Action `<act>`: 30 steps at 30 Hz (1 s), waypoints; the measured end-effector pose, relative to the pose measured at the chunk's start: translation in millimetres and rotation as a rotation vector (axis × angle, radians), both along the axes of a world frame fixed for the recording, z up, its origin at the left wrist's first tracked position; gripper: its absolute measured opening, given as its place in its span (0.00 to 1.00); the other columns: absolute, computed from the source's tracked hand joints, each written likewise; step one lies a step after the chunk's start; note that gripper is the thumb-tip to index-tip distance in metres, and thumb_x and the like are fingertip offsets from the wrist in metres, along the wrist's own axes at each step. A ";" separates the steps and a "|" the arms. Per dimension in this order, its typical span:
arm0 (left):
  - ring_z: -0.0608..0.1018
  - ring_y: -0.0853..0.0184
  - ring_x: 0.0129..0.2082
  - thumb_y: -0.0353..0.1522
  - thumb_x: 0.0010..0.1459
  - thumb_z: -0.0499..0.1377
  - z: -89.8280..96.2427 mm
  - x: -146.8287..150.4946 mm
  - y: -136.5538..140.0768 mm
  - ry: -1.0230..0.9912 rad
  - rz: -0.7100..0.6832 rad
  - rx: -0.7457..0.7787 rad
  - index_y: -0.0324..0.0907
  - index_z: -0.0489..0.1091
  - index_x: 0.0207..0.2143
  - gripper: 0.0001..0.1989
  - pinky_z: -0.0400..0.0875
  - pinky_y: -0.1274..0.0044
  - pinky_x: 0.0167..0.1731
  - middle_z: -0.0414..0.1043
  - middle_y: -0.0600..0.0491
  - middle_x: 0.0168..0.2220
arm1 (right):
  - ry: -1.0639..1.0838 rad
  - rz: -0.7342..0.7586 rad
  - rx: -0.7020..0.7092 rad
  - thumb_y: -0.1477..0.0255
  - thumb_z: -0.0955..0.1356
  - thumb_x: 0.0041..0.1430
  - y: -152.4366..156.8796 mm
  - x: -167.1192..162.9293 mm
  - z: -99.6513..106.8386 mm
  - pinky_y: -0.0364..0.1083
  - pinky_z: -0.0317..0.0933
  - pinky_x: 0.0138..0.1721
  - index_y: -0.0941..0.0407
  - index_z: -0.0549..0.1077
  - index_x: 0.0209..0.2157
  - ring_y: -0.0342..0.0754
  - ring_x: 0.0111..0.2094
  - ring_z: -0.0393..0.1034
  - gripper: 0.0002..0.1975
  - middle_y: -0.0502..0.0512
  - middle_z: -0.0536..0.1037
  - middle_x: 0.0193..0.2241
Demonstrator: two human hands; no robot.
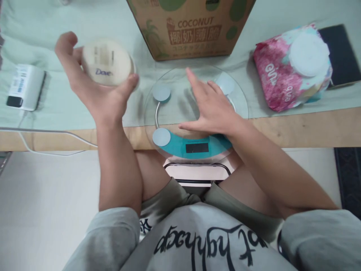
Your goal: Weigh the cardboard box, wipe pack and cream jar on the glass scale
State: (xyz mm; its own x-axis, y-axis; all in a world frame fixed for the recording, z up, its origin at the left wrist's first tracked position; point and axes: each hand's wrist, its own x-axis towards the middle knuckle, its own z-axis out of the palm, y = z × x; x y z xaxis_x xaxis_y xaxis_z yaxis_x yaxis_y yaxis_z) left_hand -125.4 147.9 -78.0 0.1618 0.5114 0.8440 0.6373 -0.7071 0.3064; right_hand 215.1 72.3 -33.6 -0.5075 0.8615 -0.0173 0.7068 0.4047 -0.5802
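My left hand (104, 94) grips a round cream-coloured Dove jar (107, 62), held up to the left with its label facing me. Over a round glass scale (180, 113) hovers my right hand (210, 103), its fingers spread and nothing in it. Whether that hand touches the glass I cannot tell. The scale has silver round pads, curved metal rods and a teal band with a dark display (196, 147). Its near edge juts past the table edge above my lap.
Behind the scale stands a coconut cardboard box (194, 34). A pink wipes pack (293, 67) leans over a black flat object (342, 56) on the right. On the left lies a white power bank (26, 86) with a white cable (56, 131) trailing across the wooden table edge (304, 128).
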 end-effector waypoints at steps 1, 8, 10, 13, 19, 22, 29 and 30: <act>0.72 0.67 0.52 0.67 0.43 0.69 8.1 14.4 -3.9 0.013 -0.082 0.037 0.49 0.57 0.67 0.57 0.83 0.70 0.51 0.59 0.56 0.62 | 0.087 -0.014 -0.001 0.44 0.72 0.52 0.3 1.9 3.3 0.63 0.43 0.81 0.58 0.37 0.78 0.60 0.78 0.45 0.65 0.62 0.44 0.77; 0.77 0.53 0.59 0.59 0.47 0.73 45.2 136.6 -62.9 -0.129 -0.459 -0.281 0.58 0.62 0.68 0.49 0.81 0.63 0.53 0.66 0.49 0.63 | 0.766 -0.093 0.180 0.52 0.57 0.69 -6.7 9.8 26.7 0.45 0.52 0.78 0.61 0.53 0.68 0.44 0.74 0.56 0.36 0.61 0.55 0.73; 0.77 0.52 0.60 0.57 0.48 0.74 48.4 152.8 -74.2 -0.108 -0.490 -0.362 0.60 0.60 0.67 0.48 0.79 0.62 0.55 0.69 0.49 0.61 | 0.782 -0.107 0.163 0.56 0.56 0.69 -9.3 9.3 24.4 0.44 0.54 0.77 0.56 0.56 0.64 0.42 0.73 0.59 0.28 0.57 0.61 0.70; 0.76 0.52 0.61 0.56 0.50 0.73 44.9 159.0 -75.8 -0.052 -0.486 -0.427 0.60 0.57 0.68 0.48 0.77 0.60 0.59 0.70 0.48 0.61 | 0.810 -0.082 0.131 0.55 0.56 0.69 -10.9 9.2 15.5 0.45 0.60 0.74 0.55 0.60 0.60 0.44 0.69 0.64 0.26 0.58 0.67 0.65; 0.69 0.45 0.69 0.64 0.47 0.70 23.8 154.4 -58.8 0.051 -0.580 -0.410 0.59 0.42 0.74 0.62 0.72 0.49 0.65 0.55 0.44 0.73 | 0.756 -0.083 0.119 0.53 0.55 0.72 -9.4 12.4 3.2 0.49 0.63 0.71 0.51 0.70 0.55 0.46 0.66 0.68 0.23 0.54 0.73 0.62; 0.68 0.43 0.69 0.68 0.49 0.65 18.9 155.2 -59.5 0.022 -0.593 -0.467 0.54 0.41 0.75 0.62 0.71 0.48 0.66 0.54 0.41 0.73 | 0.730 -0.125 0.102 0.55 0.55 0.69 -4.4 11.4 -2.5 0.50 0.64 0.72 0.52 0.71 0.51 0.46 0.67 0.68 0.23 0.55 0.72 0.63; 0.68 0.45 0.70 0.64 0.54 0.63 20.3 160.9 -69.4 0.007 -0.385 -0.625 0.55 0.56 0.70 0.49 0.67 0.54 0.69 0.64 0.43 0.69 | 0.640 -0.220 0.077 0.57 0.58 0.60 1.7 9.2 -7.1 0.52 0.65 0.72 0.50 0.73 0.50 0.50 0.66 0.69 0.23 0.53 0.75 0.61; 0.68 0.45 0.69 0.65 0.54 0.63 20.9 161.2 -69.3 0.006 -0.387 -0.624 0.54 0.57 0.69 0.48 0.67 0.54 0.69 0.64 0.43 0.69 | 0.636 -0.230 0.069 0.58 0.58 0.59 1.3 9.4 -6.0 0.52 0.65 0.71 0.50 0.74 0.50 0.50 0.66 0.70 0.23 0.52 0.75 0.61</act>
